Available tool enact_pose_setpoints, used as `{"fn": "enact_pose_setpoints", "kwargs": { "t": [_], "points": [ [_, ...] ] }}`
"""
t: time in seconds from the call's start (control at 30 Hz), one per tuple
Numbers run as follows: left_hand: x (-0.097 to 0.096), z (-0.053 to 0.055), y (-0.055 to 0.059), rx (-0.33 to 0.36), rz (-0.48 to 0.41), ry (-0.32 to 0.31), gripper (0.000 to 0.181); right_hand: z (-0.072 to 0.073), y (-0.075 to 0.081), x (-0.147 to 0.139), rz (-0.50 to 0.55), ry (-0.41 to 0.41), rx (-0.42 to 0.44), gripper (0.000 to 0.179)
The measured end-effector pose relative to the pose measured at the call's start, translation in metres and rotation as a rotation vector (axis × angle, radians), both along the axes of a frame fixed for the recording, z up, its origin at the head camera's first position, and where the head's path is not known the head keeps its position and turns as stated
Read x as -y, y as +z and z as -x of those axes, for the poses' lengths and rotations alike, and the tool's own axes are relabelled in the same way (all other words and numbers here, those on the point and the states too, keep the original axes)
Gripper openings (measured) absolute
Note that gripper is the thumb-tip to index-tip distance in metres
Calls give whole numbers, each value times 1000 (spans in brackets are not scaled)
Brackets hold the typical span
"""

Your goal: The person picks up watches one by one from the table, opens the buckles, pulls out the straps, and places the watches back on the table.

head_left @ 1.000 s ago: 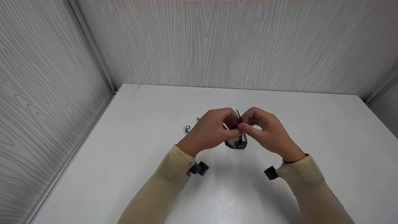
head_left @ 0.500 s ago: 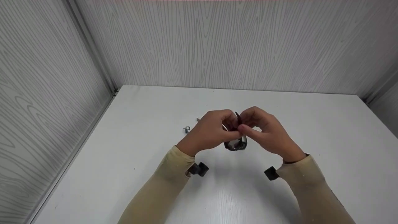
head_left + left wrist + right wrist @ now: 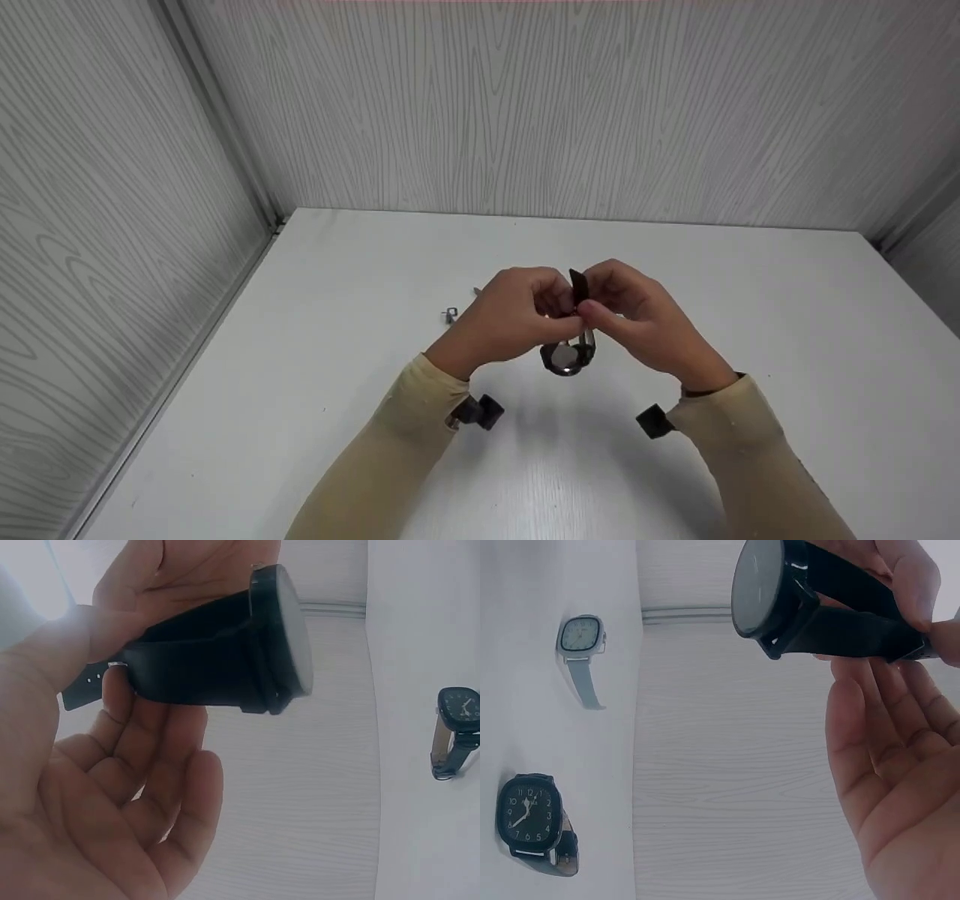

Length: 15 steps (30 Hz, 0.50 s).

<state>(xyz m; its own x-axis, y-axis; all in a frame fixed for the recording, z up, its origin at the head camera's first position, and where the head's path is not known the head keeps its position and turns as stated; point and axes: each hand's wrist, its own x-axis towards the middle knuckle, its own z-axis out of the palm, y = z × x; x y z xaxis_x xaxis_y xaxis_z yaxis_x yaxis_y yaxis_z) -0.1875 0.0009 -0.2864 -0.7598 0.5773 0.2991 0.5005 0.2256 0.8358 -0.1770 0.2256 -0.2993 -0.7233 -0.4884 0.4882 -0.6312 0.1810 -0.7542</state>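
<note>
Both hands hold a wristwatch with a black strap and round case up off the table, its case hanging below the fingers in the head view. My left hand pinches the strap between thumb and fingers near the buckle. From the other side, my right hand pinches the same joined part of the strap. The strap forms a loop, seen side-on in the left wrist view, and a holed strap end pokes out past the fingers. The buckle is mostly hidden by the fingertips.
On the white table lie a squarish black-dialled watch and a pale-dialled watch with a grey strap. A small metal buckle shows left of the left forearm. Wood-grained panels stand behind and beside the table.
The held watch has tilted, its case swinging slightly lower and toward me, and the strap end now shows its broad side. Both hands stay almost where they were.
</note>
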Motion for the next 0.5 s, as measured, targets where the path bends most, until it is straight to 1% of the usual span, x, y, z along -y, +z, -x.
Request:
{"fn": "enact_pose_setpoints", "kwargs": {
  "t": [0.13,0.27,0.33,0.4,0.43,0.5],
  "points": [
    [0,0,-1,8,-10,-1,11,1,-1,-1,22,28,40,14],
    [-1,0,-2,12,-63,-25,12,1,-1,-2,63,55,75,14],
    [-1,0,-3,-6,-87,-37,13,1,0,-3,78,56,95,14],
    [-2,0,-4,-56,-96,-30,14,0,1,-3,90,52,115,14],
    [-3,0,-4,-98,-87,-15,14,0,1,-3,89,43,125,14],
    [-4,0,-5,-204,-44,23,13,1,2,-2,85,27,139,13]
  ]
}}
